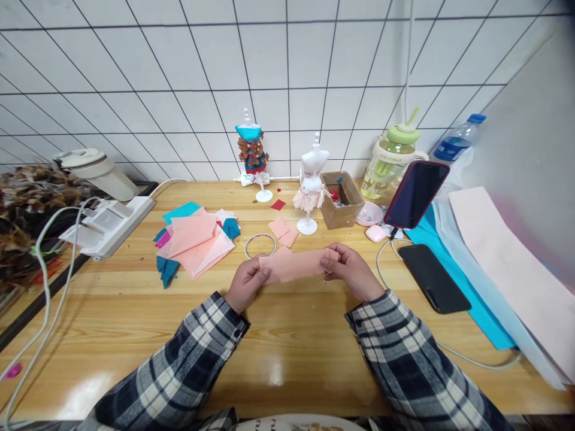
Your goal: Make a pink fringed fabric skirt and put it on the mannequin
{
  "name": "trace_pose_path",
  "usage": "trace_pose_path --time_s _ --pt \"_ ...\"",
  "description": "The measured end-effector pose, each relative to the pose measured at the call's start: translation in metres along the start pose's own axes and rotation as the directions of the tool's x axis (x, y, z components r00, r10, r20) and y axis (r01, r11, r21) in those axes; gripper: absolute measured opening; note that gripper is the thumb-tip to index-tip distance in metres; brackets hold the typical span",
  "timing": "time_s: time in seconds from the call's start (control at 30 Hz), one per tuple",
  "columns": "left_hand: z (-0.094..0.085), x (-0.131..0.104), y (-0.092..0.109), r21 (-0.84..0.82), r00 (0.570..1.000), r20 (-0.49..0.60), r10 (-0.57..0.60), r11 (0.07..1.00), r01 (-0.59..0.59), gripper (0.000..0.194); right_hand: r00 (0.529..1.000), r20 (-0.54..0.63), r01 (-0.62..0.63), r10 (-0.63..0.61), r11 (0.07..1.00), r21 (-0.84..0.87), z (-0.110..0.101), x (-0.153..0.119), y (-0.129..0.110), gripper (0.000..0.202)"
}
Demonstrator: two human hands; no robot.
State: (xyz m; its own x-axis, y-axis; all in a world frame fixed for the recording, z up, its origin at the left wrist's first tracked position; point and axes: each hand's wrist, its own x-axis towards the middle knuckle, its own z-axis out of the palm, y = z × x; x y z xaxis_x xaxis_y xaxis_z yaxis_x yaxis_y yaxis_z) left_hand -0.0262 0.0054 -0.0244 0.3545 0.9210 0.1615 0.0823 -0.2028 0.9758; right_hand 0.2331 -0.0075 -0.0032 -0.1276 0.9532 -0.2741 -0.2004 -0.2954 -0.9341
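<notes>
The grip of the left hand [246, 284] is pinched on one end of a single peach strip [296, 266], and the grip of the right hand [354, 274] is pinched on the other; the strip is held out level between them, at the centre of the clock, with the wall at 12.

Beneath it spreads one wooden desk [269, 347]. At 3 o'clock lie three long sheets: a pale pink sheet [507, 239], a white sheet [485, 263] and a blue sheet [480, 311]. A pile of cut cloth [197, 236], its pieces too overlapped to count, sits at 10 o'clock; further out that way are one power strip [119, 230] and one pale tumbler [101, 173]. One jug [381, 164] stands at 1 o'clock and one bottle [453, 146] at 2. There are two dress forms: a clothed form [251, 149] at 11 o'clock and a white form [313, 164] with a peach skirt just past 12. Of two phones, an upright phone [417, 194] leans at 2 o'clock and a flat phone [433, 278] lies at 3. One cardboard box [344, 209] is at 1 o'clock, one ring [247, 246] at 11.

The jug's band reads "ICE", its second word unclear; the bottle's blue label is too small to read.
</notes>
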Motion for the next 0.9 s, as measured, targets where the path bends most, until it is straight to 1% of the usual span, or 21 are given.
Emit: trace_pose_path --time_s 0.2,0.43,0.53,0.63,0.7,0.77,0.83,0.9 --pt "0.0 0.001 -0.001 0.027 1.0 0.003 0.013 1.0 -0.013 0.031 0.998 -0.048 0.031 -0.029 0.998 0.051 -0.011 0.0 -0.002 0.044" --pt "-0.001 0.001 -0.002 0.033 1.0 -0.004 0.024 0.999 -0.024 0.03 0.998 -0.067 0.017 -0.008 0.992 0.127 -0.02 -0.002 -0.006 0.031" --pt "-0.001 0.001 0.0 0.036 1.0 0.0 0.03 0.999 -0.03 0.03 0.995 -0.094 0.043 -0.031 0.99 0.132 -0.02 -0.001 -0.005 0.028" --pt "0.0 0.002 0.002 0.031 0.999 0.0 0.043 0.999 -0.043 0.029 0.995 -0.089 0.062 -0.049 0.987 0.148 -0.019 -0.001 -0.005 0.025" --pt "0.001 0.002 0.003 -0.025 0.999 -0.012 0.032 0.999 -0.033 0.029 0.997 -0.074 0.04 -0.028 0.984 0.171 -0.019 -0.002 -0.007 0.026" --pt "0.002 0.0 0.005 -0.154 1.0 -0.013 -0.003 0.988 0.001 0.032 0.998 -0.067 0.015 -0.002 0.98 0.196 -0.018 -0.003 -0.009 0.027" --pt "0.004 -0.002 0.008 -0.322 1.0 -0.006 -0.02 0.946 0.017 0.043 0.999 -0.041 -0.001 0.011 0.975 0.222 -0.017 -0.005 -0.01 0.027" --pt "0.004 -0.002 0.012 -0.475 0.999 -0.018 -0.041 0.88 0.028 0.061 0.999 0.024 -0.03 0.024 0.97 0.241 -0.014 -0.008 -0.011 0.027"
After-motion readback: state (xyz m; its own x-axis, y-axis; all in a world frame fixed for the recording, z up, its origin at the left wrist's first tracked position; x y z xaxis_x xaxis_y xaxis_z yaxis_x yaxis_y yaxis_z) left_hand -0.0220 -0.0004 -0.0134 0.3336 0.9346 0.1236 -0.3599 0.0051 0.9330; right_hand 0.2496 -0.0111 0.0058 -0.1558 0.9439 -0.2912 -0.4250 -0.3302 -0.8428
